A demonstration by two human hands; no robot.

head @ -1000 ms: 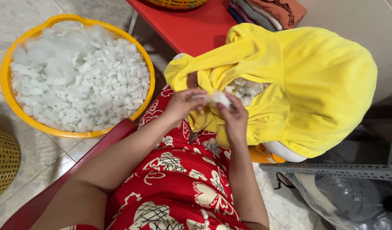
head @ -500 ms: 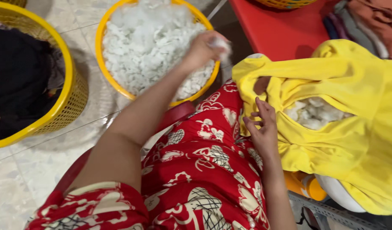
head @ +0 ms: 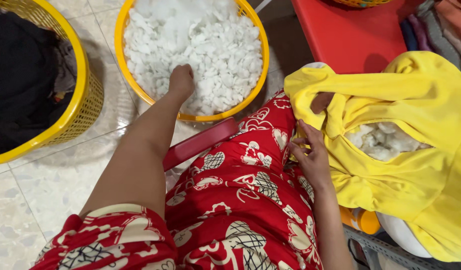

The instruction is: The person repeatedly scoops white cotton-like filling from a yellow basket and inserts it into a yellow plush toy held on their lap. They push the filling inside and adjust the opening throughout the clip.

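Note:
My left hand (head: 181, 80) reaches into a yellow tub (head: 125, 75) full of white stuffing pieces (head: 205, 45), its fingers dug into the pile and hidden from above. My right hand (head: 310, 155) rests on the edge of a yellow fabric cover (head: 415, 100) lying on my lap, holding its cloth near an opening. White stuffing (head: 383, 140) shows inside that opening. My lap is covered by a red patterned dress (head: 240, 200).
A yellow mesh basket (head: 88, 95) with dark cloth stands at the left on the tiled floor (head: 35, 200). A red table (head: 350, 35) sits at the top right with folded cloths (head: 440, 30). A red seat edge (head: 200, 142) lies beside my leg.
My left hand has gone from the cover's opening across to the tub and sunk into the stuffing. My right hand stays on the yellow cover. The view has shifted left.

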